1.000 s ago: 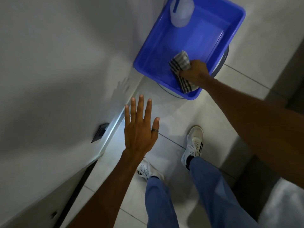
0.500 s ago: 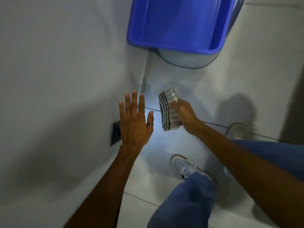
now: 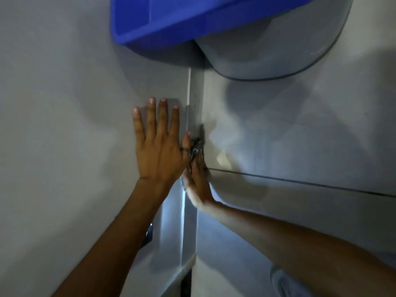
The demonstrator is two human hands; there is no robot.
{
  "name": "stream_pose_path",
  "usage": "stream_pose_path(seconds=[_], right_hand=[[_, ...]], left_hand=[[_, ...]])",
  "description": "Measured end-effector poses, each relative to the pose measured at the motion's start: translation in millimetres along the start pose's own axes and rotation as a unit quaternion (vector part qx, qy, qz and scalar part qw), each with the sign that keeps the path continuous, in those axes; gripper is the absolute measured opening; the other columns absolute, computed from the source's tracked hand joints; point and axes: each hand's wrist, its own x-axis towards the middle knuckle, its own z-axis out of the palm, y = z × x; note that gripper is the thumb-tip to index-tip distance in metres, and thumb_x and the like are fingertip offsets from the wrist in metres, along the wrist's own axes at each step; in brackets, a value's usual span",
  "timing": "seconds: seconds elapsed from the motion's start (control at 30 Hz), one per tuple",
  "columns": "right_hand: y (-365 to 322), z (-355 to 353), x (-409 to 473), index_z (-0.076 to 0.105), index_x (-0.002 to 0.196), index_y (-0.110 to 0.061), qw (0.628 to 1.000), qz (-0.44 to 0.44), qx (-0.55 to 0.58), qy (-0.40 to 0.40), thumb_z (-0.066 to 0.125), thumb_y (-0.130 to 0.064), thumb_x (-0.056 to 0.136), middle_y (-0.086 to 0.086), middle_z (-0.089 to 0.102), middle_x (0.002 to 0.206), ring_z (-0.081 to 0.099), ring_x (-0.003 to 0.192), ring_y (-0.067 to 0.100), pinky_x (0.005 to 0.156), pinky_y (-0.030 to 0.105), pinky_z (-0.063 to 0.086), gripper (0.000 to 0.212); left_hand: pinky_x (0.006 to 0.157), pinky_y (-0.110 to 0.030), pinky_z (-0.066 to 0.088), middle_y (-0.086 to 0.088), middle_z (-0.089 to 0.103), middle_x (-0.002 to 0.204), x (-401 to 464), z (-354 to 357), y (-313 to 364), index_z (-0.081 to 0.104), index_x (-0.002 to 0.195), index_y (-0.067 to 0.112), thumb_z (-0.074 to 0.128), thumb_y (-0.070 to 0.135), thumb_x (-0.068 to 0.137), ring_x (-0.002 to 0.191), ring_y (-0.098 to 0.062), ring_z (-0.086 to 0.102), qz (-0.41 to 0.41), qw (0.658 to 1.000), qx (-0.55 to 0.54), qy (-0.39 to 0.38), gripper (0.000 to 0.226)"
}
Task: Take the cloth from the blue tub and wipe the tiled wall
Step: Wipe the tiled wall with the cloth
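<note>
Nearest thing in view is a pale shoe [image 3: 285, 284] poking in at the bottom right, so the person's standing right up against the corner. Next out, the left hand [image 3: 159, 146] is spread flat, fingers fanned, palm on the wall [image 3: 64, 125]; my guess is that's a brace to steady the lean while the other arm works. It's got a ring [image 3: 185, 149] on the thumb.

Right beside that thumb, the right hand [image 3: 198, 179] is turned edge-on with the cloth [image 3: 196, 148] pressed under its fingers against the narrow edge strip of the wall. Only a dark striped sliver of it shows (most is hidden behind the hand), so whether the fingers are curled round it or just flat on it, I can't tell.

Further off, the blue tub [image 3: 192, 22] sits at the top, resting on a pale round thing I can't identify. No cloth visible in it; wiping looks underway.
</note>
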Motion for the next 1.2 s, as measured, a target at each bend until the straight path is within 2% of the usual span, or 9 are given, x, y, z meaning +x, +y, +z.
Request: stream_pose_path(seconds=[0.17,0.33,0.43,0.53,0.67,0.73,0.9,1.03,1.2], right_hand=[[-37,-35,114,0.003,0.161,-0.003,0.996,-0.053,-0.052,0.056,0.041,-0.032,0.107,0.016,-0.001,0.173,0.001,0.162,0.028,0.133,0.046,0.010,0.072],[-85,-65,194,0.004,0.163,-0.010,0.991,-0.018,-0.073,0.108,0.035,-0.044,0.107,0.010,0.002,0.174,0.004,0.162,0.025,0.133,0.043,0.011,0.072],[-69,-64,169,0.003,0.162,-0.005,0.990,-0.080,-0.074,0.085,0.039,-0.036,0.107,0.015,0.001,0.173,0.003,0.162,0.028,0.133,0.045,0.010,0.072],[-22,-19,88,0.003,0.161,-0.005,0.995,-0.036,-0.063,0.068,0.033,-0.041,0.106,0.015,-0.001,0.173,0.001,0.162,0.027,0.133,0.048,0.009,0.073],[31,34,-30,-0.012,0.159,-0.022,0.996,-0.005,-0.086,0.015,0.018,-0.056,0.097,-0.007,-0.018,0.169,-0.004,0.162,0.018,0.133,0.044,0.005,0.077],[36,27,-17,-0.007,0.161,-0.022,0.996,-0.027,-0.080,0.007,0.017,-0.056,0.097,-0.011,-0.021,0.167,-0.008,0.161,0.015,0.133,0.040,0.002,0.077],[-33,-28,121,0.005,0.161,-0.004,0.993,-0.067,-0.067,0.075,0.034,-0.044,0.103,0.017,0.002,0.173,0.004,0.161,0.030,0.133,0.043,0.006,0.076],[-91,-66,210,0.006,0.162,-0.007,0.993,-0.024,-0.062,0.096,0.032,-0.048,0.106,0.013,0.005,0.174,0.005,0.162,0.027,0.133,0.046,0.009,0.074],[-64,-40,148,0.009,0.161,-0.004,0.984,-0.064,-0.092,0.137,0.037,-0.037,0.107,0.017,0.007,0.173,0.010,0.161,0.029,0.132,0.046,0.013,0.070]], left_hand=[[0.128,-0.057,-0.017,-0.017,0.020,0.178,-15,-3,-21,0.040,0.166,0.010,0.047,0.044,0.106,0.166,-0.040,0.009,-0.007,0.997,0.079,0.004,0.069],[0.130,-0.059,-0.014,-0.014,0.002,0.181,-9,-6,-21,0.022,0.173,0.017,0.041,0.040,0.111,0.167,-0.038,-0.003,0.025,0.992,0.115,-0.048,0.069],[0.131,-0.059,-0.013,-0.015,0.006,0.181,-1,-6,-24,0.024,0.173,0.016,0.044,0.040,0.111,0.167,-0.039,0.001,0.024,0.992,0.121,-0.035,0.069],[0.131,-0.059,-0.011,-0.015,0.007,0.180,2,-4,-25,0.025,0.172,0.015,0.047,0.042,0.111,0.167,-0.039,0.002,0.023,0.992,0.116,-0.037,0.071],[0.130,-0.060,-0.015,-0.015,-0.007,0.181,1,0,-26,0.012,0.174,0.017,0.037,0.047,0.112,0.166,-0.038,-0.010,0.032,0.989,0.133,-0.048,0.073],[0.131,-0.061,-0.013,-0.014,-0.010,0.180,1,3,-29,0.010,0.175,0.017,0.036,0.049,0.112,0.166,-0.038,-0.012,0.035,0.989,0.134,-0.047,0.075],[0.130,-0.062,-0.013,-0.015,-0.009,0.180,-1,12,-29,0.008,0.174,0.018,0.028,0.052,0.111,0.166,-0.039,-0.010,0.038,0.984,0.173,-0.030,0.075],[0.130,-0.061,-0.014,-0.014,-0.005,0.180,2,9,-28,0.007,0.174,0.018,0.024,0.052,0.110,0.166,-0.039,-0.008,0.036,0.983,0.176,-0.027,0.074],[0.131,-0.060,-0.010,-0.013,0.001,0.181,3,0,-23,0.015,0.173,0.019,0.033,0.049,0.110,0.167,-0.038,-0.004,0.041,0.985,0.165,-0.037,0.072]])
